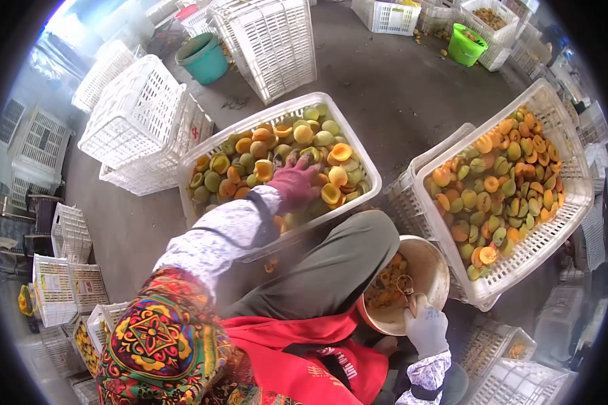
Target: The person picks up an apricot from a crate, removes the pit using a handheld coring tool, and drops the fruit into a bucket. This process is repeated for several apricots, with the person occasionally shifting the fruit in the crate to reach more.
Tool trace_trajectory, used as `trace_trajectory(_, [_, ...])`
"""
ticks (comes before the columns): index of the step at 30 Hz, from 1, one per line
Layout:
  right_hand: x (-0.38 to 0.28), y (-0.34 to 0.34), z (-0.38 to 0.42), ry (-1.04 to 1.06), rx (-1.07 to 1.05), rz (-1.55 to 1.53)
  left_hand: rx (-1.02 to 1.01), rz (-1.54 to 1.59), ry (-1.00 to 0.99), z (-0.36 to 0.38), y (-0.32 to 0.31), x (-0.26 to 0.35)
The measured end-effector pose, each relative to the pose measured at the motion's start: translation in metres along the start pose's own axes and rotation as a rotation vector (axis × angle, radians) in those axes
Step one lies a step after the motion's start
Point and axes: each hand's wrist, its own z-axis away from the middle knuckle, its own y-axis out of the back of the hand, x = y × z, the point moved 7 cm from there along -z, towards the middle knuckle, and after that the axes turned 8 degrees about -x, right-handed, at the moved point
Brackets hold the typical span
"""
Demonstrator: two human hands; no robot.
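Note:
My left hand (297, 182), in a dark pink glove with darkened fingertips, reaches into a white crate (377, 177) of apricots (304, 135). Its fingers are spread over the fruit; no fruit is visibly gripped. Many apricots there are whole and green-yellow, while others are orange and look cut. In a pale grey glove, my right hand (425, 327) is closed on a small tool with a metal wire loop (404, 283). That loop hangs over a white bucket (434, 266), which holds brownish-orange stones or scraps (385, 287). Part of the tool's handle is hidden by the fingers.
At right, a tilted white crate (574, 202) full of halved apricots rests on another crate. Stacked white crates (132, 115) stand at left and ahead. A teal bucket (203, 59) and a bright green bucket (466, 46) sit on the grey floor (365, 74). My knee lies between crate and bucket.

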Motion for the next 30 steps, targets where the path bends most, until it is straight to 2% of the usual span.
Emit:
trace_trajectory(2, [0.004,0.007,0.004,-0.002,0.089,0.014,-0.208,-0.048,0.011,0.007,0.017,0.006])
trace_trajectory(3, [0.007,0.008,0.004,-0.006,0.088,0.012,-0.251,0.053,-0.001,0.004,0.027,0.005])
trace_trajectory(6, [0.013,0.002,0.0,-0.077,0.024,0.013,0.06,0.054,0.032,-0.033,0.052,-0.013])
trace_trajectory(7, [0.011,0.003,-0.001,-0.034,0.038,-0.011,0.142,0.009,0.077,-0.044,0.063,-0.014])
trace_trajectory(8, [0.009,0.005,-0.004,0.007,0.056,-0.035,0.18,0.001,0.129,-0.065,0.045,-0.034])
trace_trajectory(9, [0.007,0.006,-0.006,-0.002,0.047,-0.033,0.199,0.222,0.181,-0.081,0.006,-0.061])
trace_trajectory(10, [0.003,0.01,-0.008,0.013,0.067,-0.016,0.202,0.24,0.219,-0.077,0.006,-0.053])
trace_trajectory(11, [-0.001,0.014,-0.01,0.024,0.088,-0.006,0.204,0.251,0.253,-0.068,0.006,-0.042])
trace_trajectory(12, [-0.001,0.014,-0.014,-0.014,0.015,-0.025,0.197,0.124,0.238,-0.063,0.002,-0.041])
trace_trajectory(15, [-0.002,0.016,-0.025,-0.056,-0.013,-0.066,0.243,0.12,0.259,-0.074,-0.002,-0.053])
trace_trajectory(16, [-0.004,0.022,-0.027,-0.033,0.058,-0.051,0.245,0.146,0.266,-0.077,-0.004,-0.053])
trace_trajectory(17, [-0.002,0.028,-0.025,-0.037,0.132,-0.024,0.306,0.161,0.162,-0.073,0.002,-0.044])
trace_trajectory(19, [0.008,0.035,-0.025,-0.101,0.112,-0.086,0.241,0.177,0.211,-0.065,0.013,-0.032])
trace_trajectory(20, [0.01,0.049,-0.018,-0.056,0.308,-0.095,0.171,0.146,0.231,-0.066,0.015,-0.035])
trace_trajectory(21, [0.015,0.052,-0.012,-0.077,0.314,-0.097,0.117,0.102,0.279,-0.069,0.016,-0.037])
trace_trajectory(23, [0.036,0.063,-0.004,-0.241,0.308,-0.325,0.184,0.02,0.246,-0.069,0.042,-0.016])
trace_trajectory(25, [0.054,0.068,0.008,-0.259,0.403,-0.348,0.554,-0.053,-0.087,-0.067,0.074,0.033])
trace_trajectory(27, [0.071,0.073,0.017,-0.312,0.45,-0.367,0.452,0.225,-0.406,-0.05,0.111,0.123])
trace_trajectory(29, [0.081,0.076,0.025,-0.375,0.453,-0.435,0.234,0.205,-0.834,-0.038,0.12,0.211])
trace_trajectory(30, [0.088,0.076,0.029,-0.43,0.452,-0.497,0.134,0.124,-0.855,-0.042,0.112,0.24])
